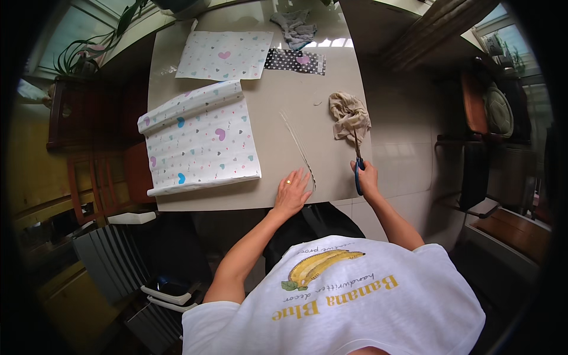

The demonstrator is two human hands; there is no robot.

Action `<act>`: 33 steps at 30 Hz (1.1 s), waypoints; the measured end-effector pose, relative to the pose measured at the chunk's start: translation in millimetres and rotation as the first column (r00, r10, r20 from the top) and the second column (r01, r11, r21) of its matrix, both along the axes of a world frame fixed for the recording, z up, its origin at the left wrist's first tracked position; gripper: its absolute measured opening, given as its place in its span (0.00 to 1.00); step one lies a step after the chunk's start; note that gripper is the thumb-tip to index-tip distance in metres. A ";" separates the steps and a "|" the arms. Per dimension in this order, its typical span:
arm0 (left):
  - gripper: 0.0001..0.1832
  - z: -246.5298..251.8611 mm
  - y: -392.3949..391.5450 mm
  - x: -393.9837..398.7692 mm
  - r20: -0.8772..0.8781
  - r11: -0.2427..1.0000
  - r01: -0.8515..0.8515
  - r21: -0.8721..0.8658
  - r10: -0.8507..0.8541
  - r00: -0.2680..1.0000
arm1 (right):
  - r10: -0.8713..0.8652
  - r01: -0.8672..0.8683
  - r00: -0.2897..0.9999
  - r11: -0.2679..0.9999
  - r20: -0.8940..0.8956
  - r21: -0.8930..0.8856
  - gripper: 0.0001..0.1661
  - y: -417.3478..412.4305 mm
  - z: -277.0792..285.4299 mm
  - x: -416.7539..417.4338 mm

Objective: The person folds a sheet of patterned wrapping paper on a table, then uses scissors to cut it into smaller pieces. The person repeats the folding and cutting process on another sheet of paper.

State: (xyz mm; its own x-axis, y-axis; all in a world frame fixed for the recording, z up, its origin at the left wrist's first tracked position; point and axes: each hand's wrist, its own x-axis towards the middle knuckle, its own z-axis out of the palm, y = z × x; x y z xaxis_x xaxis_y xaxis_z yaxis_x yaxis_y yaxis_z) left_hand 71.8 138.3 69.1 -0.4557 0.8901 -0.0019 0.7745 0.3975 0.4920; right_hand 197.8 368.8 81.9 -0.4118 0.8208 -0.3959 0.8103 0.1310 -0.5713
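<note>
My right hand [368,177] grips a pair of scissors [359,171] by the blue handles. The metal blades point away from me, over a crumpled beige cloth [348,113] at the table's right edge. Palm down near the front edge, my left hand [291,191] has its fingers spread and wears a ring. Just right of those fingers lie thin narrow strips [298,142], dark-edged at the near end; whether the fingertips touch them I cannot tell. To the left is a partly rolled heart-print sheet [204,140], curled along its far and near edges.
A flat heart-print sheet [224,55] lies farther back, beside a black polka-dot piece [295,61] and a grey cloth [296,29]. A small scrap [317,104] is on the light table [284,95]. Chairs [475,177] stand to the right; a grey ribbed object [111,259] is at lower left.
</note>
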 end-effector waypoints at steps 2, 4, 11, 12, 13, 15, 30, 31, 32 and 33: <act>0.32 -10.4 17.9 -12.1 0.009 0.968 0.220 -0.124 -0.220 0.975 | -0.083 0.081 0.995 0.995 -0.058 -0.050 0.29 1.1 0.4 9.1; 0.32 -18.0 37.1 -33.0 0.029 0.882 0.393 -0.261 -0.399 0.916 | -0.160 0.149 0.982 0.983 -0.104 -0.104 0.27 -1.1 0.3 15.8; 0.34 -28.6 130.8 -142.4 -0.100 0.940 0.220 -0.260 -0.253 0.962 | -0.218 0.210 0.974 0.971 -0.061 -0.119 0.25 -20.4 8.4 37.7; 0.33 -27.7 145.6 -160.4 -0.118 0.941 0.195 -0.277 -0.235 0.965 | -0.216 0.210 0.975 0.972 -0.046 -0.102 0.25 -25.2 5.2 40.6; 0.33 -26.6 157.9 -175.2 -0.133 0.941 0.171 -0.293 -0.217 0.967 | -0.246 0.239 0.968 0.964 -0.052 -0.117 0.25 -30.7 2.0 43.2; 0.32 -21.7 178.7 -195.6 -0.165 0.949 0.023 -0.314 -0.078 0.983 | -0.305 0.293 0.951 0.944 -0.060 -0.149 0.25 -39.8 -2.4 45.1; 0.34 -26.8 195.8 -198.3 -0.188 0.944 0.105 -0.313 -0.170 0.967 | -0.250 0.258 0.957 0.965 -0.146 0.040 0.25 -6.0 14.0 -28.9; 0.34 -26.9 184.4 -198.2 -0.230 0.944 0.030 -0.328 -0.110 0.967 | -0.234 0.244 0.962 0.969 -0.143 0.050 0.25 -7.1 14.3 -30.6; 0.34 -26.7 172.4 -198.8 -0.273 0.939 -0.049 -0.340 -0.049 0.961 | -0.217 0.227 0.966 0.972 -0.139 0.061 0.25 -8.7 14.6 -32.4; 0.33 -23.5 160.7 -199.3 -0.285 0.934 -0.087 -0.348 -0.017 0.958 | -0.200 0.210 0.971 0.975 -0.132 0.070 0.25 -11.6 14.0 -33.3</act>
State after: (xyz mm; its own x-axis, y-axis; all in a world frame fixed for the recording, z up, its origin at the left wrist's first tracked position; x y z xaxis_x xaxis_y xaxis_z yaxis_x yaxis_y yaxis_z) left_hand -127.5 299.1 45.6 -0.5147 0.8380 -0.1813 0.8415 0.5342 0.0805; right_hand 164.5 357.2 95.9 -0.2725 0.9207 -0.2793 0.7486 0.0206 -0.6628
